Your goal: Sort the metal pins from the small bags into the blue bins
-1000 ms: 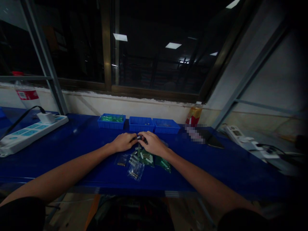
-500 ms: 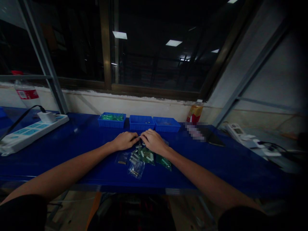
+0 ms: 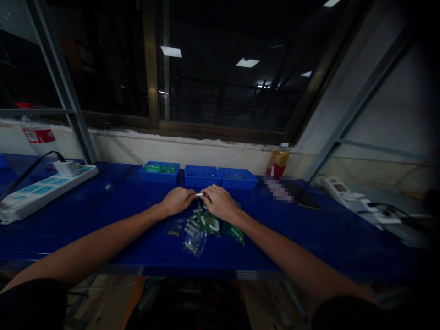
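So the little white piece point(image 3: 199, 195) shows way more clearly than a moment ago, pinched between left hand point(image 3: 177, 200) and right hand point(image 3: 220, 202) just past the bagged parts point(image 3: 209, 222), meaning it's still being handled.

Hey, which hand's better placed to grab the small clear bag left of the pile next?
Probably the left hand: it's just beyond the small clear bag, while the right hand is farther across. Both seem to hold a small white piece, so the left would first have to let go.
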Demonstrator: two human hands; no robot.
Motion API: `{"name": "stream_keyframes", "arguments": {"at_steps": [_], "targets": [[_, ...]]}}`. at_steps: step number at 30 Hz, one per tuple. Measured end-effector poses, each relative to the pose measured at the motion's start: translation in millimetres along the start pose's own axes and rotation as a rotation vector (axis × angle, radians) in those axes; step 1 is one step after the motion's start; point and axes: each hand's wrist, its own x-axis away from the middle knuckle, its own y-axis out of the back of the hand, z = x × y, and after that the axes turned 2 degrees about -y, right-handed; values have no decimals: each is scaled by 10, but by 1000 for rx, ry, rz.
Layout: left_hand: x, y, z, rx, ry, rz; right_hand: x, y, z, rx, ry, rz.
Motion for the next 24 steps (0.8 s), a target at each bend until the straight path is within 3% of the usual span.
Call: {"name": "stream_keyframes", "arguments": {"at_steps": [10,24], "targets": [[6,-20,9,-82,28,-16,-6,-1,34,69,-10,-7],[-5,-15,2,92,-42,-50,-15,8,1,-12,-31,-21]]}}
